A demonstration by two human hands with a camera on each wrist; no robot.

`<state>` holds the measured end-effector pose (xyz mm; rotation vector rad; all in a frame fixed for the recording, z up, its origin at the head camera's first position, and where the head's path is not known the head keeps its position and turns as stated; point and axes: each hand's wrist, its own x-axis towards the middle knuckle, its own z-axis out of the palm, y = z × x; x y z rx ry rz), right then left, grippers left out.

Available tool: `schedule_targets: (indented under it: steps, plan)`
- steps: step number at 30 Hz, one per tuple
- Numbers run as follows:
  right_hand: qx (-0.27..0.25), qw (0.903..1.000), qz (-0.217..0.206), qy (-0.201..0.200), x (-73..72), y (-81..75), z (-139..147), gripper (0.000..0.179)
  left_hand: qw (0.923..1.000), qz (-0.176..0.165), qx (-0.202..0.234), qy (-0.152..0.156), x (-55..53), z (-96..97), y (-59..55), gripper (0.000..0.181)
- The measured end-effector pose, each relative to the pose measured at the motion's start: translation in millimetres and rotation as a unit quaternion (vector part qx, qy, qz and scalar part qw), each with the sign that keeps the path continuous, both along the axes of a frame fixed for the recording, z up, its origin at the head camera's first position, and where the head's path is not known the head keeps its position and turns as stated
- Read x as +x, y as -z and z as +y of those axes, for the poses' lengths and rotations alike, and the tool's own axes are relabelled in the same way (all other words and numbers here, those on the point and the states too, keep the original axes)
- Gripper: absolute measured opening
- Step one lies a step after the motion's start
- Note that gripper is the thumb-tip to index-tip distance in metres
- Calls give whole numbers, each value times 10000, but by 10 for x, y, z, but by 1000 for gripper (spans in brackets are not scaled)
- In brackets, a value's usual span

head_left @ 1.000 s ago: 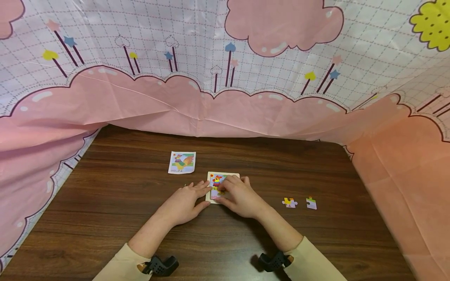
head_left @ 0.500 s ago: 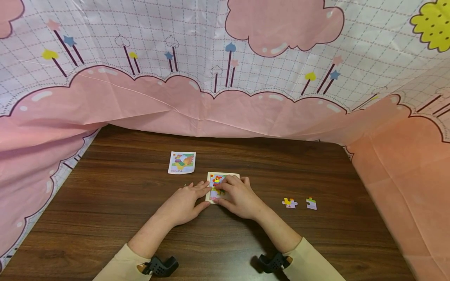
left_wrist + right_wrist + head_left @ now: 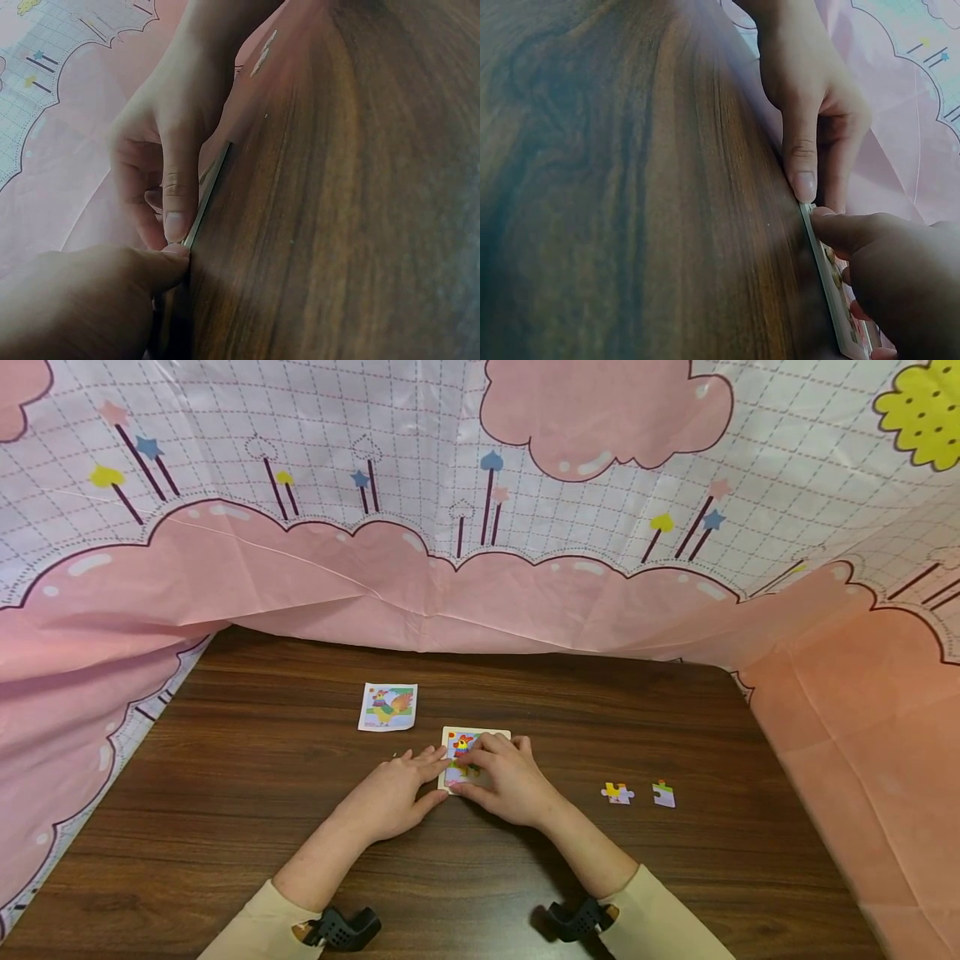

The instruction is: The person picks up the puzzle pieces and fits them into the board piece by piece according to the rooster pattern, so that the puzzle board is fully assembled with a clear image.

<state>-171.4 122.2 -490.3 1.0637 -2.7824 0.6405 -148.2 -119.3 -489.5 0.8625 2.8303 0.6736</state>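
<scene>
In the head view, a small square puzzle tray (image 3: 506,732) with a cream rim lies mid-table, and part of its rooster picture (image 3: 462,745) shows. My left hand (image 3: 390,797) braces the tray's left side, fingers extended on the rim and thumb at the lower left corner. The right hand (image 3: 517,781) arches over the tray, hiding its right part. Its curled fingers and thumb grip a puzzle piece (image 3: 452,781) with pink at the lower left of the picture. In the right wrist view both thumbs meet near one corner of the tray (image 3: 826,281).
Two loose puzzle pieces lie to the right, one yellow and lilac (image 3: 618,792), the other green and lilac (image 3: 664,794). A paper card (image 3: 387,707) with a rooster picture lies behind the tray on the left. Patterned cloth (image 3: 420,610) encloses the wooden table (image 3: 315,677) behind and at both sides.
The right hand's thumb and fingers have shifted slightly left, and the picture pieces have slid toward the tray's left rim. My left hand and the tray stay in place.
</scene>
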Motion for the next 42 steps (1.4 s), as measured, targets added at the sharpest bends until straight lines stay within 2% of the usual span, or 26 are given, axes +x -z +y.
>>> schedule_targets:
  steps: [7, 17, 25, 30, 37, 42]
  plan:
    - [43, 10000, 6, 10, 10, 3, 1, 38, 9997, -39, -253, -33, 16, 9, -2, 56]
    - [18, 9999, -40, 90, 16, 21, 2, 39, 9972, 359, -607, 228, 61, 40, -41, 53]
    - [-18, 9999, -132, 6, -22, 7, 37, 34, 9978, 326, -575, 96, 55, 67, -43, 50]
    - [-256, 9995, -170, -17, -20, 6, 48, 29, 9974, 253, -676, 20, 63, 58, -53, 49]
    - [-404, 9979, -462, 215, -43, 23, 45, 29, 9979, 201, -616, 41, 62, 67, -70, 48]
    - [-585, 9956, -630, 380, -55, 26, 28, 23, 9971, 277, -711, 63, 54, 79, -56, 49]
